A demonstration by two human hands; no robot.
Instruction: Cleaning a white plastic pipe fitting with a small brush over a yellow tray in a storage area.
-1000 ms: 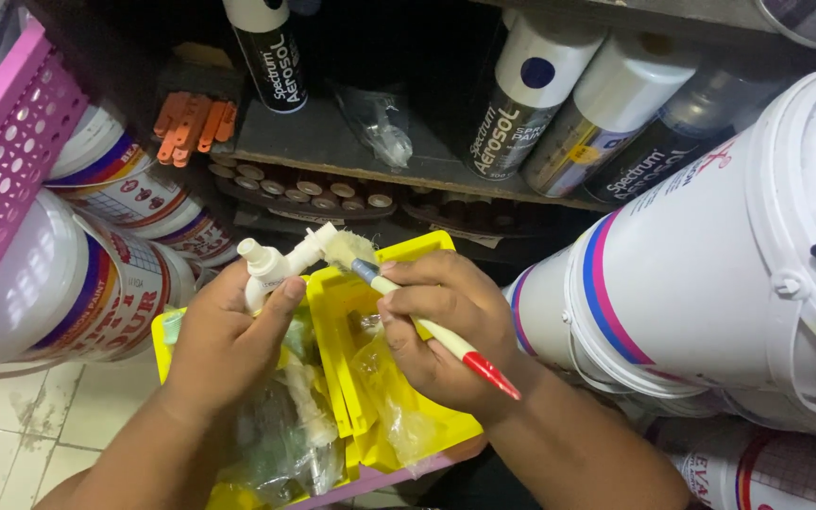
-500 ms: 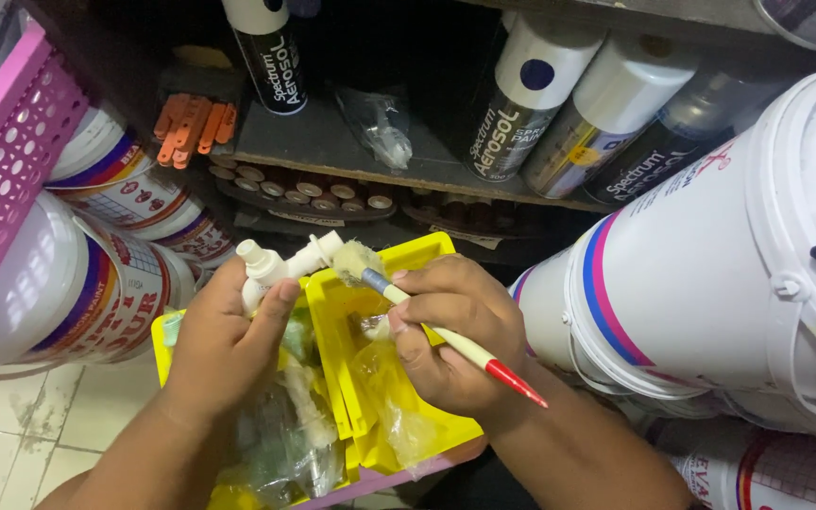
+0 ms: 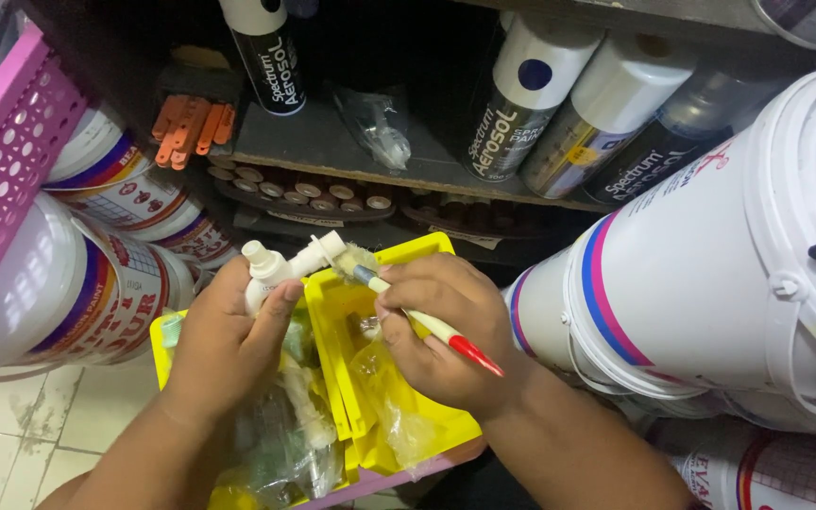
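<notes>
Over 2 yellow bins (image 3: 427, 416), the left hand (image 3: 224, 345) closes its grip on a white plastic tap (image 3: 280, 264) while the right hand (image 3: 446, 326) pinches a small red-handled brush (image 3: 417, 316), bristles dusting the tap's spout, seemingly mid-cleaning.

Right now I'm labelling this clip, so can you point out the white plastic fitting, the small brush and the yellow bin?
white plastic fitting (image 3: 271, 269), head view, on its rounded body above the left thumb.
small brush (image 3: 432, 326), head view, on the cream handle beside the fingers.
yellow bin (image 3: 399, 253), head view, on its far rim.
</notes>
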